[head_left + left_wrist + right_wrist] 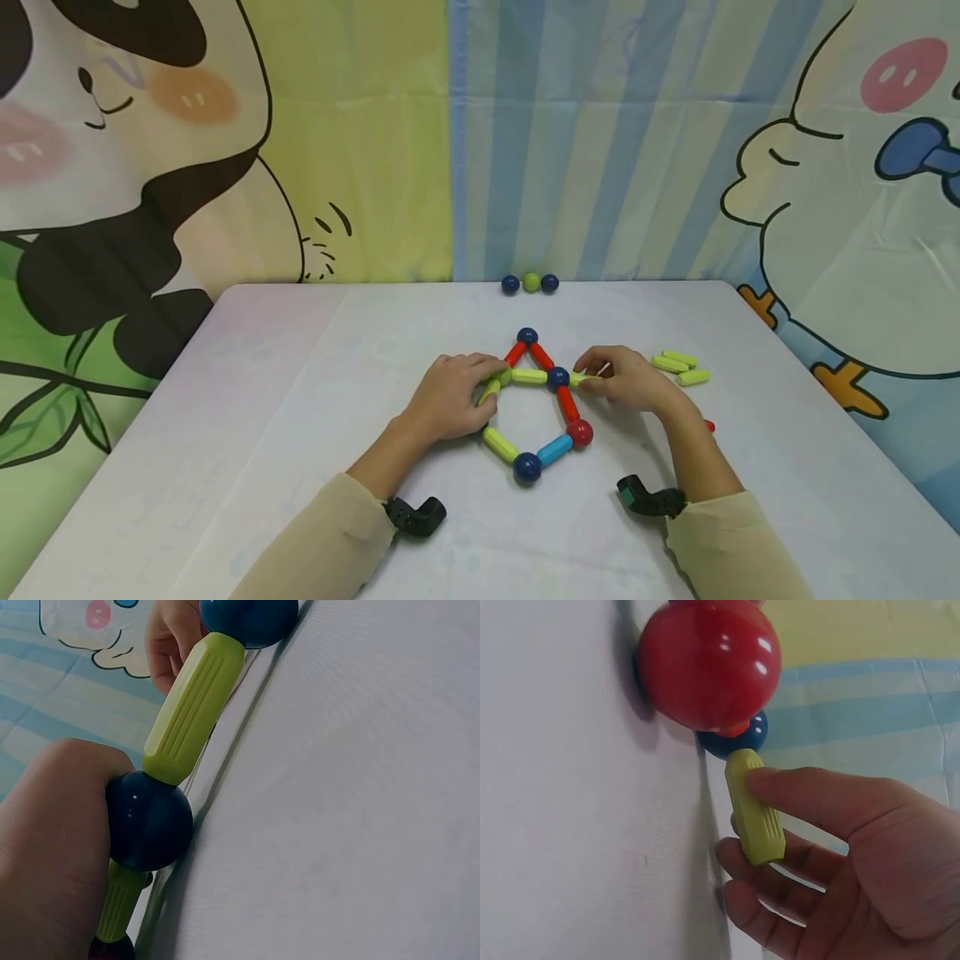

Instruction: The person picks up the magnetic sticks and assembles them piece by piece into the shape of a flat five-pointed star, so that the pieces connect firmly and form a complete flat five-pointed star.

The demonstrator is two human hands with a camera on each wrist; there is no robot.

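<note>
A frame of coloured balls and rods lies on the white table. My left hand [457,396] grips its left side, fingers over the green ball [506,377] and thumb beside a yellow-green rod [489,390]. In the left wrist view, that hand lies against a dark blue ball [150,821], from which a longer-looking yellow-green rod [193,709] runs up. My right hand [622,377] pinches another yellow-green rod [756,810] between thumb and fingers, its far end at the blue ball [558,378] on the frame's right. A red ball [580,433] sits lower on that side.
Two dark blue balls and a green ball [531,282] stand at the table's back edge. Several loose yellow-green rods [675,363] lie right of my right hand. A small red piece [709,425] shows past the right forearm. A patterned curtain hangs behind the table.
</note>
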